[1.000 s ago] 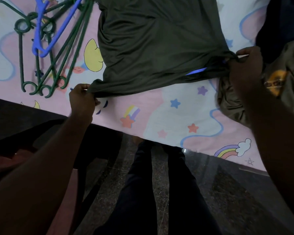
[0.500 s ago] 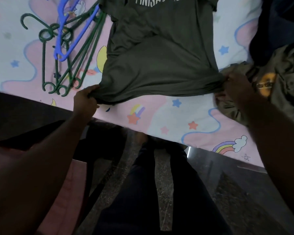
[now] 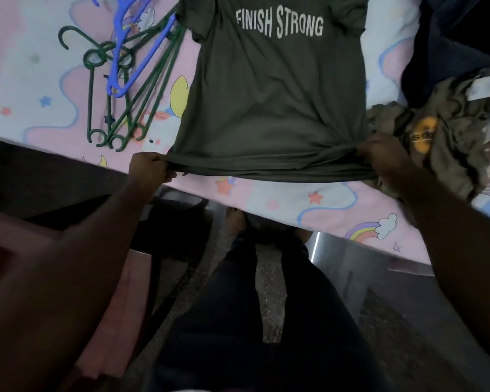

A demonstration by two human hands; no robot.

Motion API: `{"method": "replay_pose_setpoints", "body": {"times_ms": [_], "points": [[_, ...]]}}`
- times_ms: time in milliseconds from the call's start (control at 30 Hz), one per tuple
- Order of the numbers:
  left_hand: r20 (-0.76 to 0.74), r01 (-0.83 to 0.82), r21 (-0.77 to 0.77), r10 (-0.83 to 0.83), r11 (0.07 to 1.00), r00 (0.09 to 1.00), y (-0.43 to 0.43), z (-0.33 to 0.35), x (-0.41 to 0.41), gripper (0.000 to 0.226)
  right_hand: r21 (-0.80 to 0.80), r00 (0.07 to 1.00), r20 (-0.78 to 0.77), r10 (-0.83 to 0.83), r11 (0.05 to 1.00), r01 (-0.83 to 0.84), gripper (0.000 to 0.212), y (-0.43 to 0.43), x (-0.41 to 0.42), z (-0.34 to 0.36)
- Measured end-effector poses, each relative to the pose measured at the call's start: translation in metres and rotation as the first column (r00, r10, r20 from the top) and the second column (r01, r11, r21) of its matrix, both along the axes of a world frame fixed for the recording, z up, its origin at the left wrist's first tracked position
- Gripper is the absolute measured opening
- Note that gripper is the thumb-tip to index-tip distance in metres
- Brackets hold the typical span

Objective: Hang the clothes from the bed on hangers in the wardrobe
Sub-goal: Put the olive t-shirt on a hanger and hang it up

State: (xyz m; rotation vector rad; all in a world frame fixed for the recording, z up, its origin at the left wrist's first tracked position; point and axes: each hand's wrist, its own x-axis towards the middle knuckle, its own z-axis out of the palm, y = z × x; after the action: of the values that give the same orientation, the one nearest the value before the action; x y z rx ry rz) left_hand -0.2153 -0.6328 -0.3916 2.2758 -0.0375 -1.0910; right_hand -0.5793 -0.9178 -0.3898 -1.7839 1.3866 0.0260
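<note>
A dark olive T-shirt (image 3: 277, 103) printed "FINISH STRONG" lies flat on the bed (image 3: 294, 205), its hem toward me. My left hand (image 3: 149, 169) grips the hem's left corner. My right hand (image 3: 379, 157) grips the right corner, and the hem is stretched between them near the bed's edge. To the left of the shirt lie several green hangers (image 3: 119, 108) with a blue hanger (image 3: 128, 52) on top. The wardrobe is out of view.
A crumpled olive garment (image 3: 447, 137) with an orange logo lies right of the shirt, beside a dark navy garment (image 3: 447, 46). The sheet is pink and white with stars and rainbows. Below the bed edge are my dark-trousered legs (image 3: 238, 321) and a stone floor.
The shirt has been drawn toward me along the bed and spread flat, so its printed text now shows. The blue hanger edge seen under the hem a second ago is no longer visible.
</note>
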Motion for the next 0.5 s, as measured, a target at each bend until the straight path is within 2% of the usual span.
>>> {"method": "replay_pose_setpoints", "body": {"times_ms": [100,200,233,300,367,433,500], "points": [[0.113,-0.026,-0.035,0.030,0.999,0.993,-0.008,0.016,-0.002,0.018,0.059,0.989,-0.140,0.056,0.997,-0.048,0.036,0.000,0.005,0.024],[0.132,-0.119,-0.096,0.132,0.988,0.982,-0.008,0.023,0.003,0.025,-0.022,0.982,-0.170,0.077,0.996,-0.082,0.033,0.001,-0.003,0.031],[0.138,-0.087,-0.065,0.095,0.994,0.986,-0.002,0.021,0.003,0.023,-0.066,0.976,-0.199,0.085,0.993,-0.100,0.034,0.002,-0.009,0.028],[0.140,0.122,0.102,-0.136,0.987,0.981,0.011,0.017,-0.002,0.023,-0.107,0.950,-0.307,0.059,0.990,-0.096,0.047,0.011,-0.024,0.019],[0.111,0.377,0.256,-0.414,0.890,0.903,0.018,0.018,-0.009,0.029,-0.087,0.921,-0.384,0.062,0.991,-0.103,0.048,0.016,-0.033,0.011],[0.077,0.448,0.254,-0.479,0.858,0.874,0.017,0.025,-0.014,0.034,-0.062,0.895,-0.429,0.127,0.984,-0.169,0.036,0.021,-0.034,0.017],[0.073,0.411,0.167,-0.427,0.896,0.901,0.010,0.042,-0.016,0.034,-0.080,0.907,-0.387,0.163,0.975,-0.210,0.031,0.020,-0.028,0.040]]}}
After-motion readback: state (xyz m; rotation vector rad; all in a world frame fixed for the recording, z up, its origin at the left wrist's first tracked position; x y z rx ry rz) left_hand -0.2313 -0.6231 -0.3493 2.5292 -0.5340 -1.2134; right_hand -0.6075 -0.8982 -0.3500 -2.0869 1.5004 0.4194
